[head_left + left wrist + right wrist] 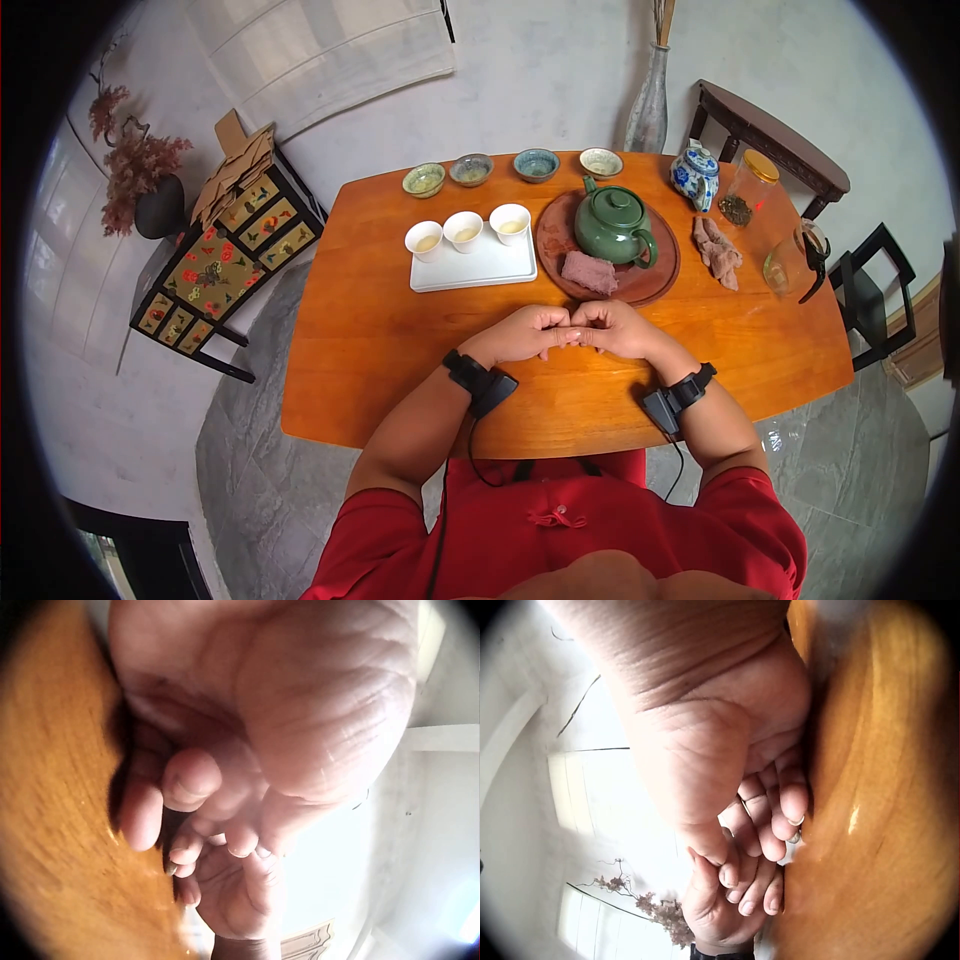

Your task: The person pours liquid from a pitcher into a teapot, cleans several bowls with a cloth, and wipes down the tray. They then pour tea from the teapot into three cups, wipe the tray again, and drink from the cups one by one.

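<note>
Both hands rest at the table's near side, fingertips touching, fingers loosely curled with nothing held. In the head view the left hand (522, 334) meets the right hand (618, 332) in front of the tea things. The left wrist view has the left palm (262, 697) large, the right hand (236, 896) beyond it. From the right wrist, the right palm (705, 750) fills the upper part and the left hand (724, 911) lies below. Nearest the hands are a folded pink cloth (590, 272) and a green teapot (612, 228) on a round brown tray (655, 285).
Three white cups (464, 232) stand on a white tray (475, 276). Several bowls (536, 166) line the wooden table's (350, 330) far edge. At the right are a blue-and-white pot (694, 178), a yellow-lidded jar (752, 185), a crumpled cloth (717, 253) and a glass pitcher (790, 265).
</note>
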A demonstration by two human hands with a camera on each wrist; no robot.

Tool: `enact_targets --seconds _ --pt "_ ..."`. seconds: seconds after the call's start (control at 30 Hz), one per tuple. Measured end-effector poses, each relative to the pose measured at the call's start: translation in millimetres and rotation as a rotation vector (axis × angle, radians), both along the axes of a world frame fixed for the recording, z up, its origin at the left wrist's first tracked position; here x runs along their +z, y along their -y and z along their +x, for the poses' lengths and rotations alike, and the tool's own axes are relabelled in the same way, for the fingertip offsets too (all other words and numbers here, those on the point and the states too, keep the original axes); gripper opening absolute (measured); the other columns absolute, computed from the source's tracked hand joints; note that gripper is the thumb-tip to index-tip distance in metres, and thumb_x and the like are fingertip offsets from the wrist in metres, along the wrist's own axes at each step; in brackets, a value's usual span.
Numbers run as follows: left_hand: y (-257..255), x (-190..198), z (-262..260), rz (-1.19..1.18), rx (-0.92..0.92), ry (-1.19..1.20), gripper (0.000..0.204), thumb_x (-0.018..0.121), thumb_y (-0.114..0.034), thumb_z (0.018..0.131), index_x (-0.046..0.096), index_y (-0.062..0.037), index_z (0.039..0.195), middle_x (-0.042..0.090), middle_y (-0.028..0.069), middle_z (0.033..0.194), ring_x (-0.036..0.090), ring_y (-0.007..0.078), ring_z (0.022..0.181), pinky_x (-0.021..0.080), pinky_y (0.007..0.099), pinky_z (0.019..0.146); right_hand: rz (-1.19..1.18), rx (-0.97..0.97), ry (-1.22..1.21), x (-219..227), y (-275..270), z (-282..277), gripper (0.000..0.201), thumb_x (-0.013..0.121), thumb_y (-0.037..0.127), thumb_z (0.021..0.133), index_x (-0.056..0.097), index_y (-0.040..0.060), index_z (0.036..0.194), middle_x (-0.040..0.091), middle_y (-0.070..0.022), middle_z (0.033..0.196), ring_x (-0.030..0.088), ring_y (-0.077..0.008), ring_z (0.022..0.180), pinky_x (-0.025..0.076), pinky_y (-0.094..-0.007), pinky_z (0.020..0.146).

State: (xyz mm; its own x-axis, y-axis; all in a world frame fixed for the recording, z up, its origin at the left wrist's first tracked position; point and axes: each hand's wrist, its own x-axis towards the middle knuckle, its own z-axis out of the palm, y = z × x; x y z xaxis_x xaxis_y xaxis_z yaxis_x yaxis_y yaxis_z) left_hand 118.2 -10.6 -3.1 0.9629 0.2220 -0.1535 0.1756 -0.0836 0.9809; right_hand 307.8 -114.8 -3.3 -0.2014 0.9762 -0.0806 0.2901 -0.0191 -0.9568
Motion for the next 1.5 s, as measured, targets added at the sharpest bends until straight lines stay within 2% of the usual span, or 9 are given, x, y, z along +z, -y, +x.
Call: enact_targets --seconds 0.43,0.67,0.93,1.5 --pt "1.8 4.4 -1.4 0.029 -0.039 -0.02 0.031 0.055 -0.035 0.096 0.061 -0.0051 0.103 0.061 -0.0004 0.093 0.055 0.0065 0.083 0.049 0.0229 0.064 0.001 0.005 -0.001 -0.3 -0.4 1.0 0.02 0.066 0.024 0.089 0.062 0.0048 0.088 0.059 0.0016 0.075 0.052 -0.0062 0.064 0.045 -0.0225 0.055" --pt "3.7 4.2 -0.8 0.053 -0.027 -0.013 0.03 0.059 -0.034 0.093 0.062 -0.0055 0.103 0.062 -0.0011 0.093 0.054 0.0057 0.08 0.048 0.0226 0.063 -0.005 -0.018 0.011 -0.3 -0.2 0.8 0.02 0.067 0.024 0.089 0.062 0.0042 0.088 0.058 0.0024 0.074 0.051 -0.0054 0.064 0.044 -0.0222 0.054" --pt "9.0 6.6 -0.4 0.144 -0.022 0.09 0.025 0.064 -0.028 0.091 0.062 -0.0047 0.1 0.057 -0.005 0.082 0.05 0.0038 0.07 0.044 0.0214 0.061 -0.012 -0.026 0.052 2.1 -1.4 -0.4 0.019 0.068 0.022 0.088 0.062 0.0044 0.085 0.057 0.0028 0.07 0.051 -0.0048 0.062 0.042 -0.022 0.053" --pt "6.4 2.8 1.8 0.123 0.003 -0.036 0.028 0.059 -0.032 0.093 0.062 -0.0057 0.103 0.062 -0.0032 0.09 0.054 0.0051 0.078 0.047 0.0227 0.06 -0.029 -0.015 0.011 1.3 -0.6 0.0 0.023 0.063 0.027 0.092 0.063 0.0044 0.09 0.059 0.0024 0.075 0.053 -0.0054 0.065 0.046 -0.0218 0.054"
